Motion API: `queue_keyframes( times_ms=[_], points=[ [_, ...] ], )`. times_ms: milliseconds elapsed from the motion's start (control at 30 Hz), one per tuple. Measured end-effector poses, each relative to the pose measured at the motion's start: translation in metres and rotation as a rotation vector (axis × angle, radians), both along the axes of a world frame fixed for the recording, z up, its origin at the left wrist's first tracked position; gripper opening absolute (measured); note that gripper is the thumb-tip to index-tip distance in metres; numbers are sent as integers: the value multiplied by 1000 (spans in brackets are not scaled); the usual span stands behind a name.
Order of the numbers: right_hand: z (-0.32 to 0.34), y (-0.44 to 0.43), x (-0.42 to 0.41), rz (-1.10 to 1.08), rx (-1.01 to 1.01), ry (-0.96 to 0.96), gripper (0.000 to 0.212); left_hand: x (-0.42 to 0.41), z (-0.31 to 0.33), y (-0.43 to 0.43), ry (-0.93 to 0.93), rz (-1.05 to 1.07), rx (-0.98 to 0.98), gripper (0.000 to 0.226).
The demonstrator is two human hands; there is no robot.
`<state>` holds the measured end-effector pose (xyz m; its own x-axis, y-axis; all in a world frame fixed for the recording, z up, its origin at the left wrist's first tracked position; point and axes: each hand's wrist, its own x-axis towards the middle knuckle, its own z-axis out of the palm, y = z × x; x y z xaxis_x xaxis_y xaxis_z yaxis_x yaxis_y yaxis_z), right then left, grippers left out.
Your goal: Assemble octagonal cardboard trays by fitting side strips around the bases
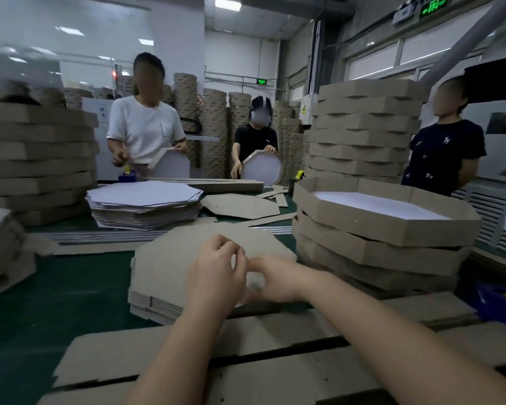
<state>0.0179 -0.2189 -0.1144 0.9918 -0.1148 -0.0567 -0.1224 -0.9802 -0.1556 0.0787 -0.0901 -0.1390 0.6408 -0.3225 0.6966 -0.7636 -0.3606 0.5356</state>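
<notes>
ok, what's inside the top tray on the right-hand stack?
Only its white base shows inside the top tray, with nothing lying on it. The near wall hides the front strip of the floor, so that part cannot be checked.

The bases (pixel 164 258) under the left hand (pixel 216 270) were plain brown; the tray (pixel 377 229) to its right, white inside.

Near stack of octagonal bases (pixel 170 258): brown cardboard, matt, layered cut edges. Farther base stack (pixel 143 194): white paper face, smooth. Assembled trays (pixel 386 229): brown matt cardboard walls, smooth white floor. Side strips (pixel 114 355): same matt cardboard. Tabletop (pixel 70 287): dark green, matt.
</notes>
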Motion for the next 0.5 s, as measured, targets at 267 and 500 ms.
queue_keyframes(
  times_ms=[267,500],
  points=[
    [-24,9,15,73,-193,-6,22,-1,3,4,0,44,27,20],
    [-6,8,11,92,-319,-115,28,0,6,6,27,106,-27,26]
  ],
)
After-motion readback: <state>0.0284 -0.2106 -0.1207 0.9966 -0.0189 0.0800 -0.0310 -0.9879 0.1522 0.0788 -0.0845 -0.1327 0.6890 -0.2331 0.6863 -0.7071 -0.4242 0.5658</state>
